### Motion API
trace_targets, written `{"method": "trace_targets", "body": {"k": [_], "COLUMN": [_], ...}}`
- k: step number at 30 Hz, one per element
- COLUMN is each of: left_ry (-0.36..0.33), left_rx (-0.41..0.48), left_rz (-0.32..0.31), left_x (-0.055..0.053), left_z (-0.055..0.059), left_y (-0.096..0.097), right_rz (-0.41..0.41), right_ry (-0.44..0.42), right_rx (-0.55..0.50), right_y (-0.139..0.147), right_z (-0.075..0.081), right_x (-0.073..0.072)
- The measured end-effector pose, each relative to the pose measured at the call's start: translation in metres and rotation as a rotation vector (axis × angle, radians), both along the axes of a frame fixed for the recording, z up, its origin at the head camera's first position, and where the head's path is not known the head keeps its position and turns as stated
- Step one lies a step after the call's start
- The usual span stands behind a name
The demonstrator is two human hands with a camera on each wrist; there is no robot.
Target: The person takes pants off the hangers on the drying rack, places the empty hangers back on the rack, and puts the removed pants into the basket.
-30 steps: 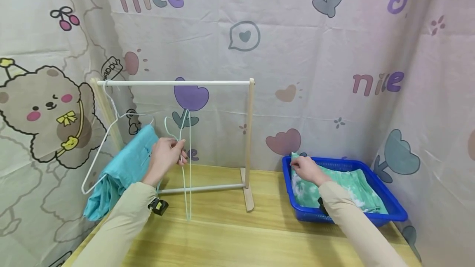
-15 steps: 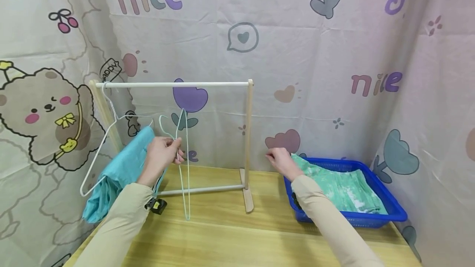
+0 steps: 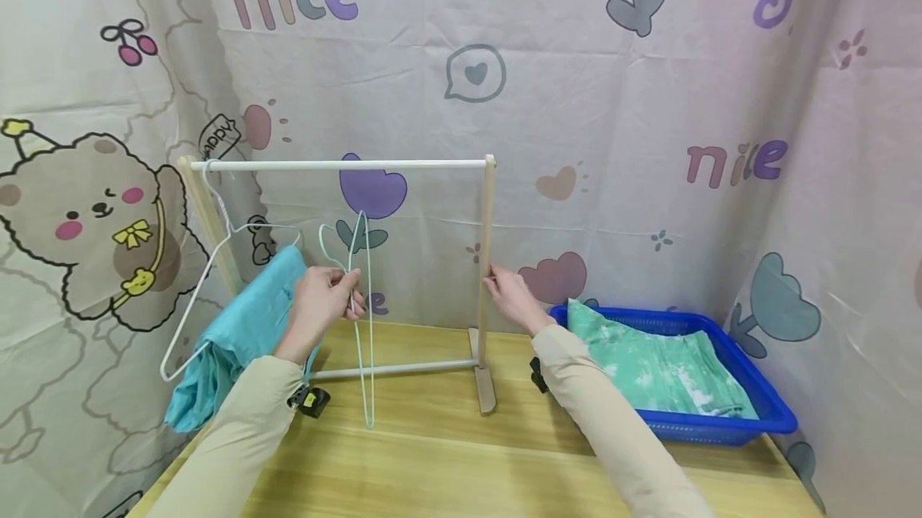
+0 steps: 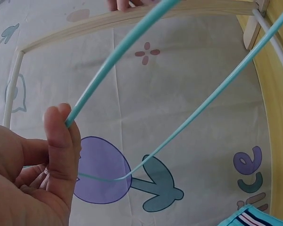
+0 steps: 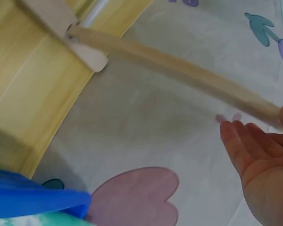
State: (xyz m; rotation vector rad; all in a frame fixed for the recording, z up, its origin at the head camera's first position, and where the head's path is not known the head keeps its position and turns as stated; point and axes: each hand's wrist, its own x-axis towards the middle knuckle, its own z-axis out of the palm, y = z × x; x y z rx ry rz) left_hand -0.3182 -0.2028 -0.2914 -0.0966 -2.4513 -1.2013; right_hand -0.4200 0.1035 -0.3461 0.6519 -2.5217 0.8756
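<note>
In the head view my left hand (image 3: 324, 298) pinches a thin pale-green wire hanger (image 3: 370, 326) and holds it upright above the table, in front of the drying rack. The left wrist view shows the hanger's wire (image 4: 217, 96) running out from between thumb and fingers. My right hand (image 3: 515, 294) is at the rack's right wooden post (image 3: 486, 222); whether it touches the post is unclear. Its fingers (image 5: 236, 141) look loosely extended in the right wrist view. Green-and-white tie-dyed cloth (image 3: 655, 366) lies folded in the blue basket (image 3: 774, 414).
A white hanger (image 3: 189, 310) hangs at the left end of the rack's top bar (image 3: 346, 166), with a blue garment (image 3: 245, 326) draped on it. The wooden table (image 3: 403, 470) lies below. A patterned curtain (image 3: 432, 14) encloses the back and sides.
My right hand has left the cloth in the basket and moved left to the rack's right post. My left hand still holds the green hanger in nearly the same place.
</note>
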Motion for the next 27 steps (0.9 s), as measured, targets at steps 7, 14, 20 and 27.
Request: {"method": "trace_targets", "body": {"k": [7,14,20,27], "left_ry": [-0.016,-0.042,-0.058,-0.062], "left_rx": [0.016,-0.009,0.001,0.008], "left_rz": [-0.015,-0.036,-0.080,-0.118], "left_x": [0.000,0.001,0.002,0.000], "left_z": [0.005,0.008,0.011,0.017], "left_y": [0.001,0.000,0.001,0.000], "right_rz": [-0.010,-0.022,-0.034,-0.075], "right_ry": [-0.024,-0.031,-0.048,-0.042], "right_rx": [-0.037,-0.008,0.031,0.095], "right_y": [-0.009,-0.012,-0.015,-0.018], "right_z": [0.004,0.005,0.005,0.006], "right_x": [0.002,0.002,0.000,0.000]}}
